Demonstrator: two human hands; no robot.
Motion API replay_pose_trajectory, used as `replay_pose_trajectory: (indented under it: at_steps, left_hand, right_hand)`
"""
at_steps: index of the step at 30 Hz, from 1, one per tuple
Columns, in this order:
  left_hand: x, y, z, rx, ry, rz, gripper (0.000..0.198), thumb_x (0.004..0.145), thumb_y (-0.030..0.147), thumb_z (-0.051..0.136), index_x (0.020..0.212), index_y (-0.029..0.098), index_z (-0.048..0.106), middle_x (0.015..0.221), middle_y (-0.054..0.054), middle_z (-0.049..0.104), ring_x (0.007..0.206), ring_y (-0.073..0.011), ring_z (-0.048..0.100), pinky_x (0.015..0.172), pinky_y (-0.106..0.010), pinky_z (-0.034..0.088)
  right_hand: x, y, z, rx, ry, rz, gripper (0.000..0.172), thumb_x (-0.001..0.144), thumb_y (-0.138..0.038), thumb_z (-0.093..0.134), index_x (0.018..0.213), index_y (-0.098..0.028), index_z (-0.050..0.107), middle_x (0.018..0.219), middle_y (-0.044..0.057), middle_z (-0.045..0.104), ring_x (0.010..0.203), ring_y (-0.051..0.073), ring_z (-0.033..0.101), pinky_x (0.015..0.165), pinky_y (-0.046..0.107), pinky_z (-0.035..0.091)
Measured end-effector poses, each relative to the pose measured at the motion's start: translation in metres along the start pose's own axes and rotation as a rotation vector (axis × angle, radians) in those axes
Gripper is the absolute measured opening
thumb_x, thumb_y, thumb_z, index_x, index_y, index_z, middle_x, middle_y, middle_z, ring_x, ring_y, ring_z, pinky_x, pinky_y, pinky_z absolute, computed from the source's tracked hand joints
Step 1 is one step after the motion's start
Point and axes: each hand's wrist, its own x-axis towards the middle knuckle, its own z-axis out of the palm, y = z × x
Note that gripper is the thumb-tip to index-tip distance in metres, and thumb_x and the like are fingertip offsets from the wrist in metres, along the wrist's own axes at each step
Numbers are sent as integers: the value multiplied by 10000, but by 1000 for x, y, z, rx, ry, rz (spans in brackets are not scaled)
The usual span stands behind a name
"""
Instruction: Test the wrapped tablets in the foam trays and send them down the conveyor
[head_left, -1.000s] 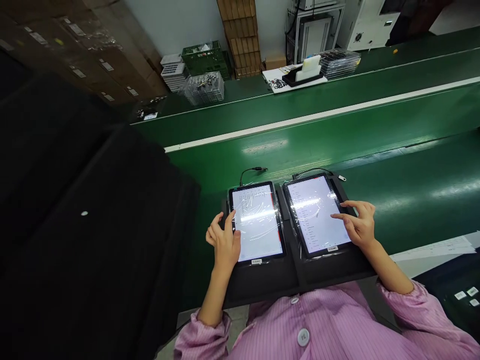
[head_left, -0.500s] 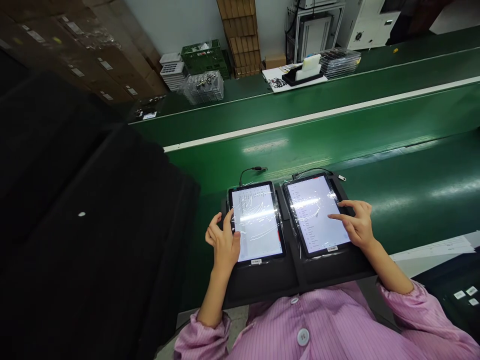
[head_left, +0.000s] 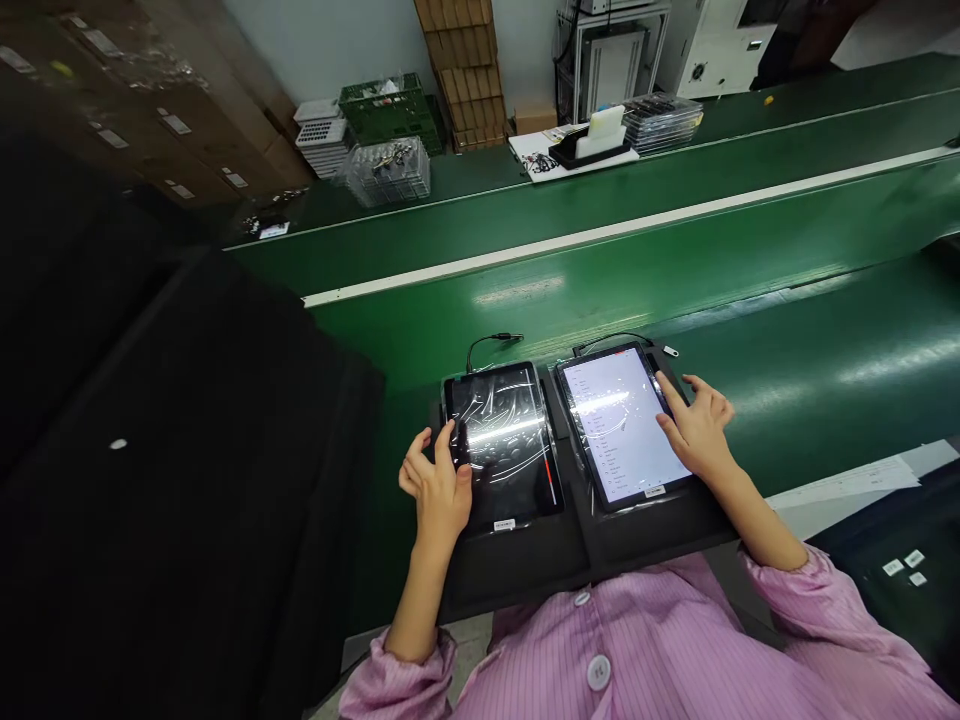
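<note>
Two tablets under clear film lie side by side on black pads in front of me. The left tablet (head_left: 504, 450) shows a dark screen with a red mark near its right edge. My left hand (head_left: 436, 490) rests at its left side, thumb and index finger apart on the edge, holding nothing. A white screen with a list lights the right tablet (head_left: 622, 425). My right hand (head_left: 699, 428) is at that tablet's right edge, fingers spread, index finger and thumb over the border. A short black cable (head_left: 487, 340) runs from the left tablet's top.
A small white USB plug (head_left: 670, 351) lies beyond the right tablet. Paper sheets (head_left: 847, 485) lie at the right. A large black shape (head_left: 180, 500) fills the left side. Across the green conveyor stand a clear plastic bin (head_left: 390, 170), a green crate (head_left: 386, 112) and stacked trays (head_left: 660, 122).
The left tablet's screen has gone from white to dark. My right index finger has moved up from the right tablet's screen to its upper right edge, and the fingers have spread.
</note>
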Motion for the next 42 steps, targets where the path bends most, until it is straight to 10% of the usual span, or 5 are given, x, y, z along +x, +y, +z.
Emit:
replay_pose_trajectory:
  at_steps: [4, 17, 22, 42]
  left_hand:
    - [0, 1, 1, 5, 14, 0, 1073, 832, 837, -41, 1455, 146, 492, 1410, -232, 395, 1342, -376, 406, 1139, -617, 218]
    - [1, 2, 2, 15, 25, 4, 1100, 832, 837, -52, 1454, 106, 486, 1403, -250, 397, 1326, -381, 415, 1133, -613, 228]
    - [1, 1, 2, 17, 15, 0, 1103, 829, 838, -54, 1453, 102, 482, 1412, -254, 390, 1326, -386, 417, 1130, -611, 231]
    - [0, -2, 3, 30, 12, 16, 1060, 855, 818, -35, 1472, 110, 455, 1405, -249, 400, 1315, -383, 419, 1121, -612, 241]
  right_hand:
    - [-2, -1, -5, 112, 43, -43, 584, 1013, -534, 300, 1549, -317, 375, 1300, 152, 468, 1092, 319, 454, 905, 496, 342]
    - [-2, -15, -22, 529, -119, -562, 424, 995, -279, 390, 863, -267, 794, 1054, 63, 640, 926, 197, 528, 867, 421, 327]
    - [-1, -16, -22, 555, -207, -564, 464, 971, -307, 379, 808, -317, 813, 1161, 61, 638, 1018, 235, 509, 895, 459, 326]
    - [1, -4, -26, 574, 141, -301, 508, 998, -324, 363, 753, -277, 806, 933, 63, 668, 839, 206, 573, 802, 436, 403]
